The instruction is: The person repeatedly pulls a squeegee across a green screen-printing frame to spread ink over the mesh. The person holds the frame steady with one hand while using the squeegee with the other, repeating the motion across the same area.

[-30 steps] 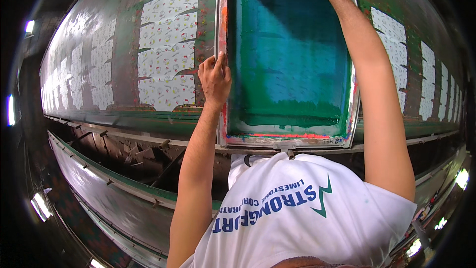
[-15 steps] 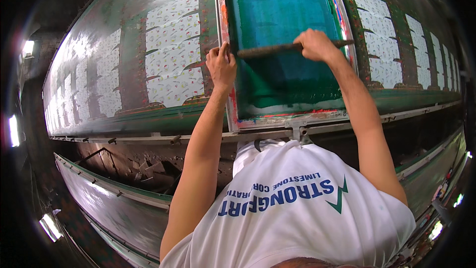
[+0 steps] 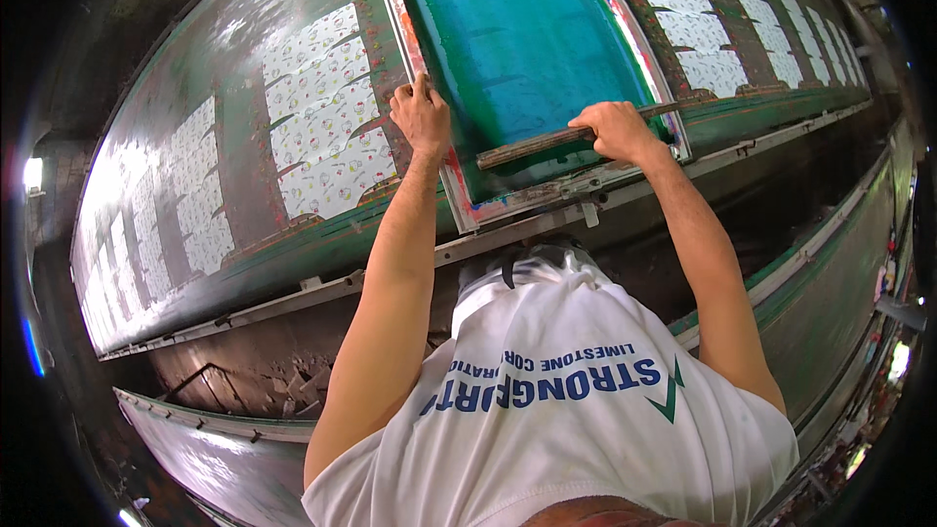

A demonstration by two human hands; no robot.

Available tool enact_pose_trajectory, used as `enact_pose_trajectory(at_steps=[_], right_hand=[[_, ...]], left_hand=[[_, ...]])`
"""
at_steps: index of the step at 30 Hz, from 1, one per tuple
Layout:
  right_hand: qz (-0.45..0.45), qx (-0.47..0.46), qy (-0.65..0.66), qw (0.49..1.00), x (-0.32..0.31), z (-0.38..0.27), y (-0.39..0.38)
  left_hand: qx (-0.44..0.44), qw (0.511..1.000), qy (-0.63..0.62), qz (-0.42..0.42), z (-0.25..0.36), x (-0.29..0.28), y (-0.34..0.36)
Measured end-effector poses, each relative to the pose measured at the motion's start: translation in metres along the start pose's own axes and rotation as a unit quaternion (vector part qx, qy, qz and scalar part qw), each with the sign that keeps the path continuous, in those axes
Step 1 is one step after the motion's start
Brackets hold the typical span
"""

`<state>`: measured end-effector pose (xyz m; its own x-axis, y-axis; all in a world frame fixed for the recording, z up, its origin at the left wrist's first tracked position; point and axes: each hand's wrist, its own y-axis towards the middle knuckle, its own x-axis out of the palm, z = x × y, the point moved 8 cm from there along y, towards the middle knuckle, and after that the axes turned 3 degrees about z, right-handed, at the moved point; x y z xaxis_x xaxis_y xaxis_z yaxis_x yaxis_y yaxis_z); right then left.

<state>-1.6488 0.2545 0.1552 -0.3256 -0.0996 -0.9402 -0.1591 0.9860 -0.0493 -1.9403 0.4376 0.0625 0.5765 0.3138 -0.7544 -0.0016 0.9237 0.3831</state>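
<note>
A screen-printing frame [image 3: 392, 12] lies tilted across the long table, its mesh [image 3: 522, 34] blue-green with darker green ink around the edges. My left hand [image 3: 421, 120] is closed over the frame's left rail, some fingertips hidden. My right hand [image 3: 619, 132] grips a long dark squeegee [image 3: 532, 148] near its right part. The squeegee lies crosswise at the near end of the mesh, its right end reaching over the right rail. Below it is the frame's near rail, smeared with red and blue paint.
White printed fabric pieces [image 3: 327, 122] lie in columns on the table [image 3: 239, 59] left of the frame. More white pieces [image 3: 678, 15] lie to the right. A metal rail [image 3: 293, 296] runs along the table's near edge. Another long table [image 3: 220, 459] stands behind me.
My right hand has drawn the squeegee toward me, from mid-mesh to the near end. My left hand stays on the left rail. The whole view has turned, so the frame looks tilted.
</note>
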Motion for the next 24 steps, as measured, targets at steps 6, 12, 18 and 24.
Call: enact_pose_trajectory(at_steps=[6,12,18,24], right_hand=[[-0.002,0.016,-0.017,1.0,0.006,0.0,-0.024],[0.02,-0.03,-0.029,0.999,0.023,-0.013,-0.058],[-0.026,-0.08,0.027,0.996,0.021,-0.018,-0.078],[-0.12,-0.075,0.143,0.98,0.018,0.019,-0.076]], left_hand=[[0.006,1.0,0.003,-0.007,0.002,-0.003,-0.003],[-0.002,1.0,0.007,-0.017,0.0,0.001,0.002],[0.012,1.0,0.014,-0.017,-0.002,0.001,0.003],[0.029,0.998,0.043,-0.02,0.002,-0.002,0.001]])
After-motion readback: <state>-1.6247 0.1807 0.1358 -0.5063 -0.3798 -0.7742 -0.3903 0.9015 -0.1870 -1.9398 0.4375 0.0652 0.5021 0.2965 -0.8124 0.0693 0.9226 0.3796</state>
